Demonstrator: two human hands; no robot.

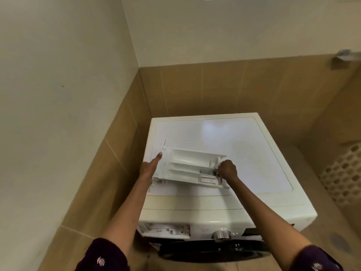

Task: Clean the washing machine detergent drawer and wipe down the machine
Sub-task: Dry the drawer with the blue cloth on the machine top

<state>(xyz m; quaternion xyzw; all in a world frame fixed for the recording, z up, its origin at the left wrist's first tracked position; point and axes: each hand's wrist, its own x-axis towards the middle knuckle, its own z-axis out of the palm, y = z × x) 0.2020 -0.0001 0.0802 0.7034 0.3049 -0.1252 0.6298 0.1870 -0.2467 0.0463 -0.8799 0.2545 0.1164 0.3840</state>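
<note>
Empty drawer slot [166, 229] gapes on the washing machine [224, 137] front. Detergent drawer [187, 167] is out, on or just above the machine top. Right hand [227, 171] curls round its right end. Left hand [151, 166] braces the left end, one digit straight, the rest hidden, so grip unclear. Likely light, rigid plastic, slippery if wet; best held by both ends.

Both arms reach forward and up from the lower edge of the view, forearms bare, dark patterned sleeves pushed back near the elbows. The left hand [150, 167] sits against the left end of the drawer [187, 169], with one digit lying straight along that end; its other fingers are hidden. The right hand [227, 170] is curled into a tight fist, knuckles up, gripping the drawer's right end. Both wrists are roughly straight and set well apart.
</note>
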